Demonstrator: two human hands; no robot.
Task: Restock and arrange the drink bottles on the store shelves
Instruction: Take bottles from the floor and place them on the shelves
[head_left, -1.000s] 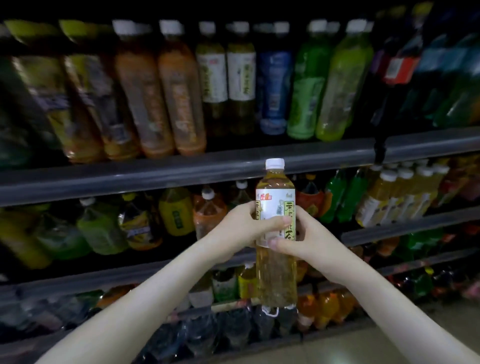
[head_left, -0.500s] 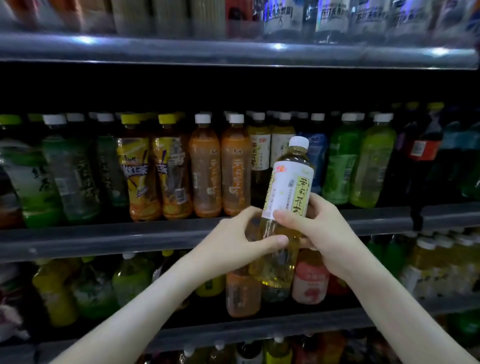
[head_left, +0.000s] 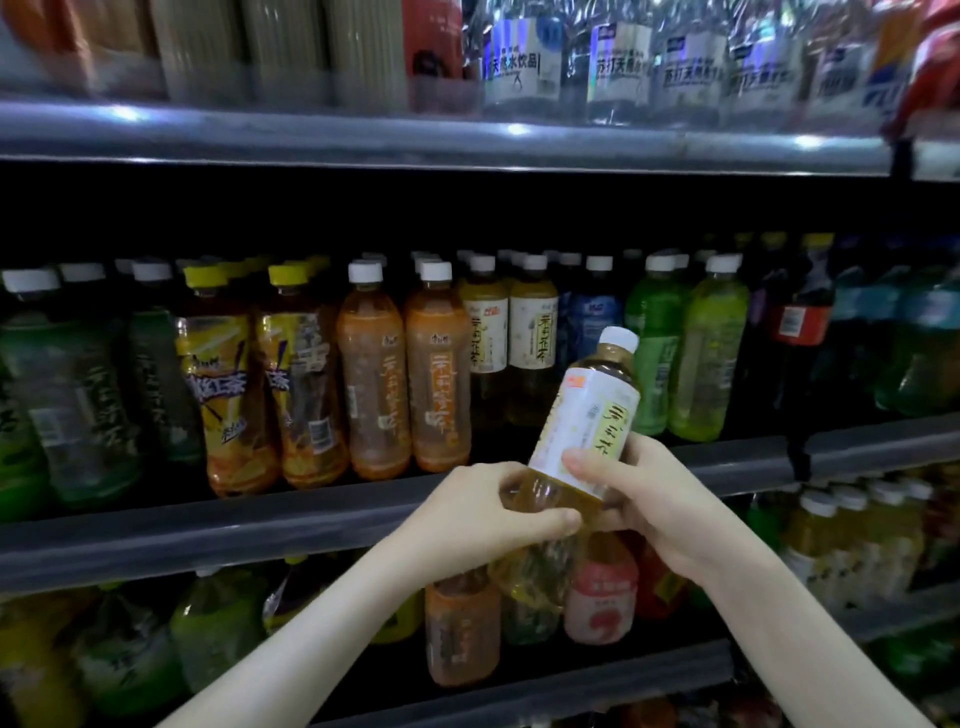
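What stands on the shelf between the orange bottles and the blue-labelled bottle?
Two white-labelled tea bottles, side by side, seen in the head view.

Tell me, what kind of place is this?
Probably a shop's drinks aisle: metal shelves hold rows of orange tea bottles, water bottles stand above, and the left hand and right hand grip a pale tea bottle.

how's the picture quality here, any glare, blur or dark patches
Head view: dim overall, with a black band under the top shelf rail, which carries bright glare spots; the water bottles above it are blurred; the tea bottle, left hand and right hand look fairly sharp; the green bottles at the left edge lean from wide-angle distortion.
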